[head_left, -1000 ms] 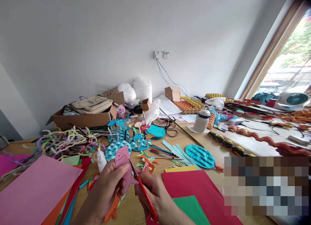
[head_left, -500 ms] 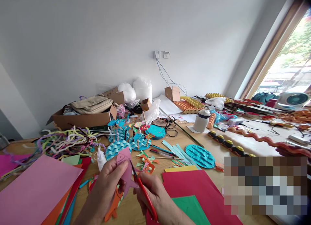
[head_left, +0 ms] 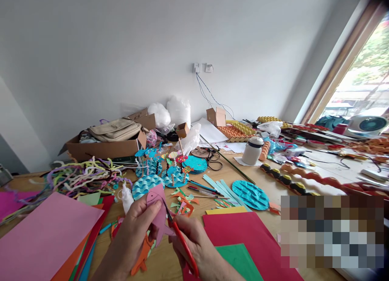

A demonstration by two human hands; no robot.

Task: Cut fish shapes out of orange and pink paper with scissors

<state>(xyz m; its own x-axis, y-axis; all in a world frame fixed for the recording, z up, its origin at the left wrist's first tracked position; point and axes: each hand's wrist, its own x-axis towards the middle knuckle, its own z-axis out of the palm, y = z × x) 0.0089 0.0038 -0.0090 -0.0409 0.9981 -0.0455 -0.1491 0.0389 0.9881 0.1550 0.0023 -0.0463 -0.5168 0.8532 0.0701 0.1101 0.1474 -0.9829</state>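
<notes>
My left hand (head_left: 139, 220) pinches a pink paper fish shape (head_left: 158, 220), thumb on top near a small drawn eye. My right hand (head_left: 190, 234) is closed around red-handled scissors (head_left: 184, 244), whose dark blades lie along the right edge of the pink paper. Beneath my hands, orange paper cut-outs (head_left: 142, 256) rest on the wooden table (head_left: 164, 265). Just behind the fish is a round blue corrugated piece (head_left: 148, 186), with a white glue bottle (head_left: 127, 198) to its left.
Pink sheets (head_left: 48, 236) lie at the left, red paper (head_left: 243, 236) with green paper (head_left: 237, 260) at the right. Behind are fuzzy pipe cleaners (head_left: 88, 177), a cardboard box (head_left: 103, 150), a white jar (head_left: 253, 151) and a blue disc (head_left: 251, 195). Paper scraps (head_left: 184, 202) lie ahead.
The pink fish and the scissors have shifted very slightly in my hands. Both hands keep their grip and nearly the same place.
</notes>
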